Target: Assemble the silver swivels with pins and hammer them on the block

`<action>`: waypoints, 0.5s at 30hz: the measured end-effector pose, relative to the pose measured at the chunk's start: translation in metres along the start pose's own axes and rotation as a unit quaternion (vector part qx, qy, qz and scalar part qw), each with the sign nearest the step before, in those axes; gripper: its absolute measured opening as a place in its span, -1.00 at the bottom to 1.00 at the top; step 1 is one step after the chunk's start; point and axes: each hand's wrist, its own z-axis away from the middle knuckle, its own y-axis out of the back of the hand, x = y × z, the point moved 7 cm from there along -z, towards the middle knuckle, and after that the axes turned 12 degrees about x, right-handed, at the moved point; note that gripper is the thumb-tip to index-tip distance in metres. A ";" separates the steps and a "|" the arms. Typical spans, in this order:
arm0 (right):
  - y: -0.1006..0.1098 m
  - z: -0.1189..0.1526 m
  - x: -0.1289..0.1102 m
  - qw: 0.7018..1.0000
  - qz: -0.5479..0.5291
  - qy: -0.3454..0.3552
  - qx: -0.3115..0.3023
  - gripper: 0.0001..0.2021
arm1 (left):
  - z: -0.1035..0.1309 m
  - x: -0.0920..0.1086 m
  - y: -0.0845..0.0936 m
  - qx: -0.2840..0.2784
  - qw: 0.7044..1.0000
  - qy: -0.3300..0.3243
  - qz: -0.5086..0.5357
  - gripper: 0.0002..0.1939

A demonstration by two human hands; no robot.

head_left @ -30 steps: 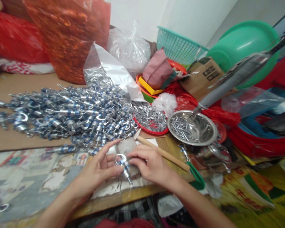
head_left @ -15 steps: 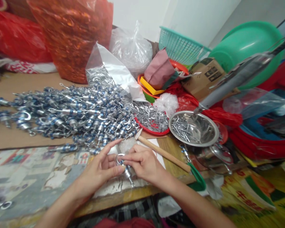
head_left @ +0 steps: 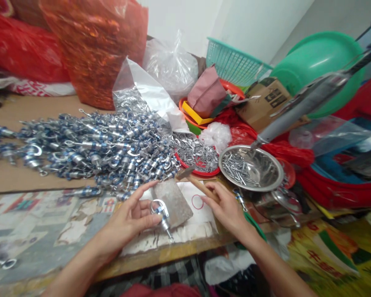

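My left hand (head_left: 135, 216) pinches a small metal fitting (head_left: 164, 220) with a curved silver hook, a blue band and a threaded end. The fitting rests against a grey metal block (head_left: 176, 202) on the table. My right hand (head_left: 225, 206) is closed around the wooden handle of a hammer (head_left: 205, 189), whose head is lifted slightly at the far end of the block. Under the block lies a white sheet (head_left: 200, 225) with a red circle on it.
A large heap of similar fittings (head_left: 105, 144) spreads over cardboard at the left. Beyond the block are a red tray (head_left: 198, 173) of small metal pieces and a steel bowl (head_left: 273, 185) of pins. A grey tool shaft (head_left: 306, 103) slants over the bowl. One fitting (head_left: 240, 199) lies at the right.
My right hand has left the fitting, moved right and taken hold of the hammer, lifting its handle off the table. My left hand keeps the fitting in nearly the same place.
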 end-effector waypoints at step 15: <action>0.023 0.046 -0.055 0.985 -0.014 0.173 0.021 -0.51 | -0.001 0.001 -0.006 -0.021 1.000 0.001 -0.014 -0.19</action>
